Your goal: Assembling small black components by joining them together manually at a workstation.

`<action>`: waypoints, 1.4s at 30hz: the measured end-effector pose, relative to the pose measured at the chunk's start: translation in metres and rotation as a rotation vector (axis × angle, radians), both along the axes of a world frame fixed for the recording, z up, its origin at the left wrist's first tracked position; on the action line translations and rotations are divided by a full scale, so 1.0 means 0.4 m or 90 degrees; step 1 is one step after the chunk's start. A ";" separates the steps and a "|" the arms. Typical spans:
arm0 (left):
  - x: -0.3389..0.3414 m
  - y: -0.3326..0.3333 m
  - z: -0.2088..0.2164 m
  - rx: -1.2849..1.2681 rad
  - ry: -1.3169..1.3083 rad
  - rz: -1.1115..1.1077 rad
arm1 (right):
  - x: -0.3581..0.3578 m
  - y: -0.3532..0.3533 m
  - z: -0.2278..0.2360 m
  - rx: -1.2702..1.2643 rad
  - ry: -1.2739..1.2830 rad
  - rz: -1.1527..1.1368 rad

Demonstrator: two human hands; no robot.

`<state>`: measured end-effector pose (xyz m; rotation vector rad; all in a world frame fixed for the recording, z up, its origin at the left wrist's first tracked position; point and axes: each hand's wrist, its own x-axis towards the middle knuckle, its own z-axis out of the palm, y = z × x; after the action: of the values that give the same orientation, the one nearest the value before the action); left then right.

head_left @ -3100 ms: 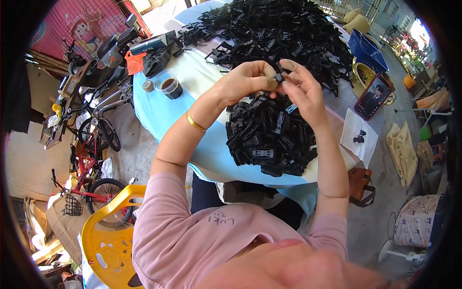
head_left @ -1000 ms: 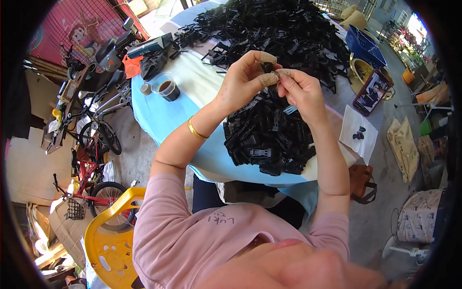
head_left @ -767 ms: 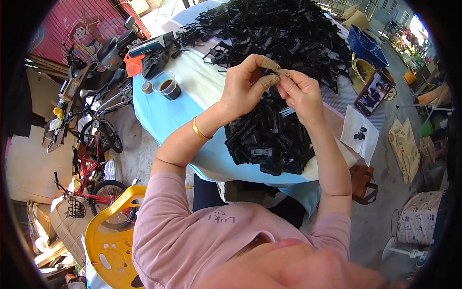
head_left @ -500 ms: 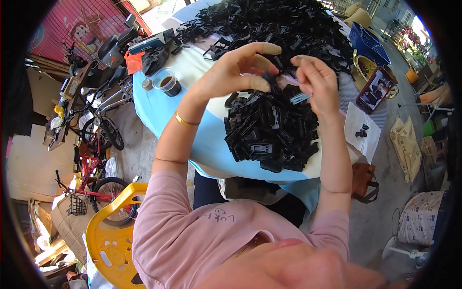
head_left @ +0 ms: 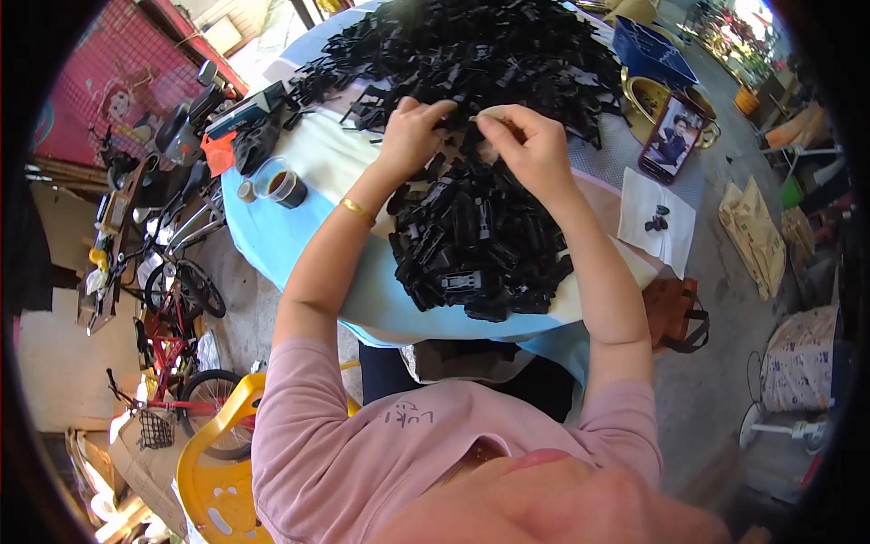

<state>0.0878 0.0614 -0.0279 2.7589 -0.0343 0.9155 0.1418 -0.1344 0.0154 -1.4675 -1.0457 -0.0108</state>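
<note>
My left hand point(head_left: 412, 136) hovers over the far side of the near heap of black plastic parts point(head_left: 480, 240), its fingers curled inward. Whatever it grips blends into the dark parts behind. To its right, my right hand point(head_left: 527, 147) is closed in a pinch, thumb and forefinger together, with a small gap between the two hands. What those fingertips hold is too small to name. Beyond both hands spreads a much larger heap of black plastic parts point(head_left: 471, 54).
A clear cup of dark liquid point(head_left: 288, 189) stands at left beside a small jar point(head_left: 246, 191). On the right are a propped phone point(head_left: 673, 138), a white paper point(head_left: 639, 218) with small dark pieces, a gold-coloured pot point(head_left: 632, 91) and a blue basket point(head_left: 652, 53). A yellow chair point(head_left: 204, 453) stands lower left.
Both hands have come down closer to the heaps, and the left hand's spread fingers have curled in. The pale blue item at my right palm no longer shows. The whole view has shifted slightly.
</note>
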 end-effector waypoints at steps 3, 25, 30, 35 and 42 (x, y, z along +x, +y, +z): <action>-0.021 -0.027 0.053 -0.077 -0.142 0.017 | -0.010 0.000 0.005 -0.013 -0.130 0.021; -0.158 -0.187 0.182 -0.661 0.033 -0.363 | -0.020 0.003 0.013 0.060 0.151 0.076; -0.160 -0.173 0.161 -0.432 0.069 -0.241 | -0.013 -0.009 0.026 -0.014 0.354 0.196; -0.160 -0.181 0.171 -0.710 0.032 -0.304 | -0.022 -0.014 0.030 0.010 0.331 0.224; -0.154 -0.179 0.143 -0.578 -0.048 -0.239 | -0.041 -0.010 0.032 -0.042 0.193 0.131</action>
<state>0.0263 -0.0103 0.0292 1.7983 -0.1137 0.6894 0.1252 -0.1386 0.0284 -1.3639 -0.9490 0.3843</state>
